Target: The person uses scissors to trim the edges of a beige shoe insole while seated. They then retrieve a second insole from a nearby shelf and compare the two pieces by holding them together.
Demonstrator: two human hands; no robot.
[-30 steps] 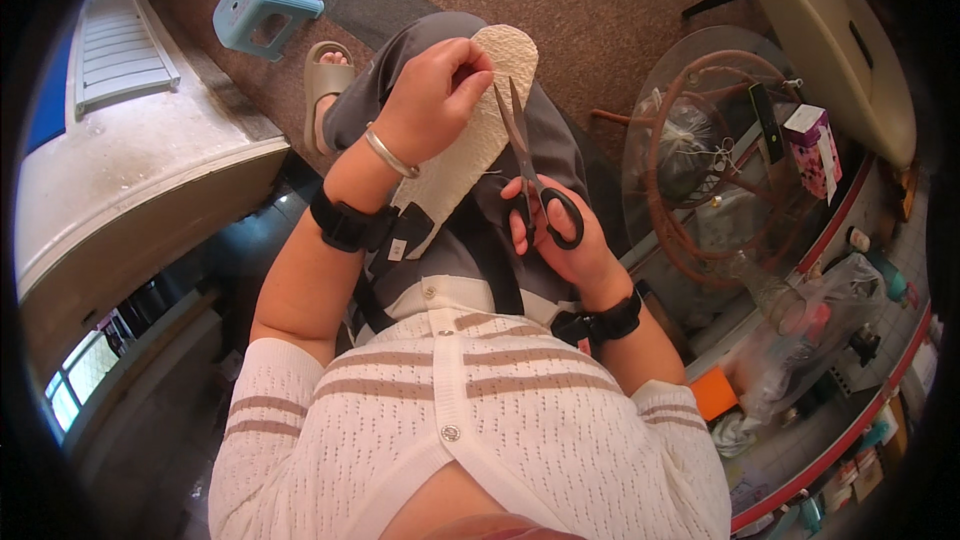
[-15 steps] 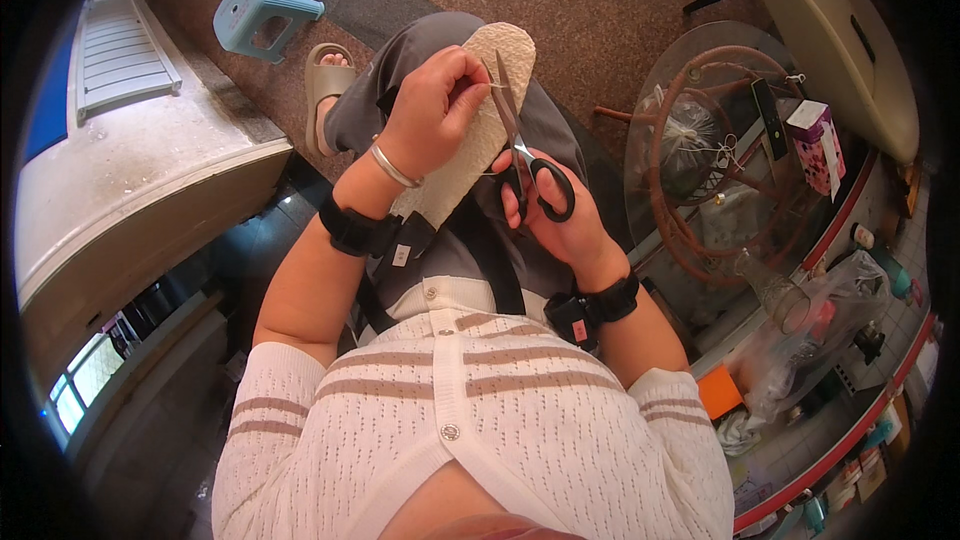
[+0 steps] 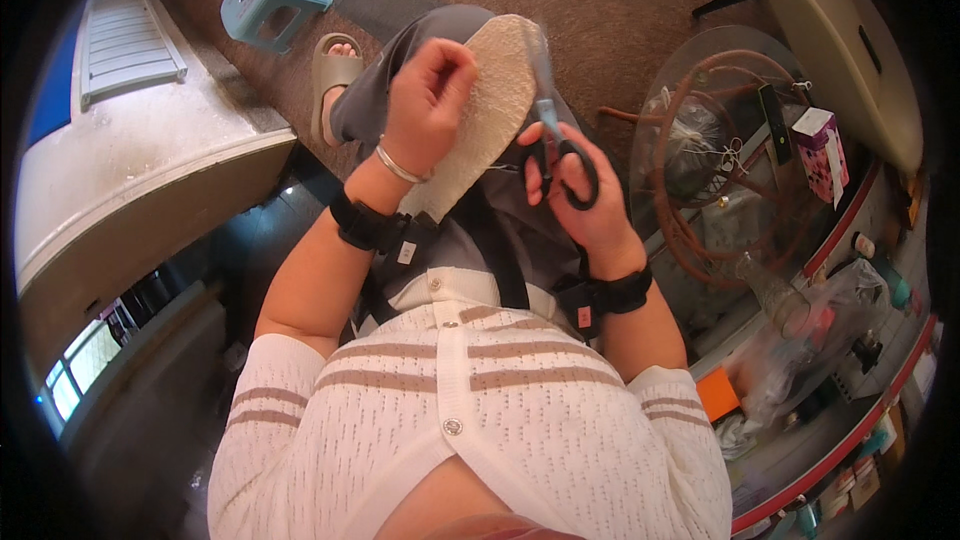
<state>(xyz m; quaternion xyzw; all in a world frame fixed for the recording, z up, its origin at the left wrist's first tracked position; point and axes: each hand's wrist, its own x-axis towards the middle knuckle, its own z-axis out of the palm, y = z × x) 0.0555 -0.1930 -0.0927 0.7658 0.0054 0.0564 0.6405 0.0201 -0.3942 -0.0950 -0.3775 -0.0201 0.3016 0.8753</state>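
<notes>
A cream, rough-textured piece shaped like an insole lies across my grey-trousered lap, rounded end pointing away from me. Over its left edge is my left hand, thumb and fingers pinched together; whatever they hold is too small to make out. My right hand has its fingers through the black handles of a pair of scissors. The blades, blurred by motion, point away from me along the insole's right edge. Beside the right fingers, a short pale thread shows near the insole's right side.
A light blue plastic stool stands on the floor at far left. To the left runs a white counter. On the right are a round glass table with a brown frame, a tissue box, a beige chair and a cluttered shelf.
The scissors have moved right, away from the left fingers, and their blades now look closer together. The thread pinched at the blades is no longer visible there.
</notes>
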